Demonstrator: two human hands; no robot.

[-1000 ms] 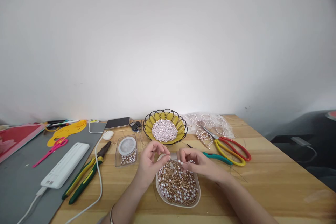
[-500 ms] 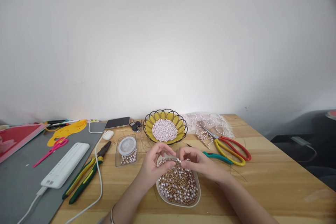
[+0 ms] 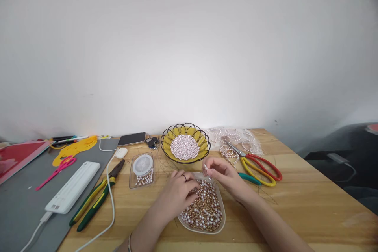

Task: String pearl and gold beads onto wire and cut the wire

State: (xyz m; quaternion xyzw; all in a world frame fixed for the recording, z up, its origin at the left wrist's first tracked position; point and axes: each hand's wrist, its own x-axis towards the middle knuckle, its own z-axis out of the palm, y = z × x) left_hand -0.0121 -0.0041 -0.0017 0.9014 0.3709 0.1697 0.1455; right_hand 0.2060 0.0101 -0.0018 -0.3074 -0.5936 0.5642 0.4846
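A white tray (image 3: 223, 220) holds loose pearl-like pink beads and small gold beads. Over its left side is my left hand (image 3: 178, 192), a dark ring on one finger, its thumb and fingers apart at the beads. I see nothing held in it, though some fingertips are partly hidden. Above the tray's far right edge, my right hand (image 3: 223, 174) is closed, pinching a short strand of pearly beads (image 3: 208, 171) between thumb and fingers. How the strand is threaded is too small to make out.
Behind the tray stands a yellow basket (image 3: 167, 151) of pink beads. At right lie red-and-yellow-handled scissors (image 3: 260, 167), a teal-handled tool (image 3: 250, 178) and bead strings (image 3: 228, 153). Leftward are a clear box (image 3: 132, 181), green-yellow pliers (image 3: 97, 197), a power bank (image 3: 73, 187) and a phone (image 3: 132, 138).
My hands have come apart. The left has left the strand and dropped to the beads in the tray; the right has lifted slightly and keeps the strand.
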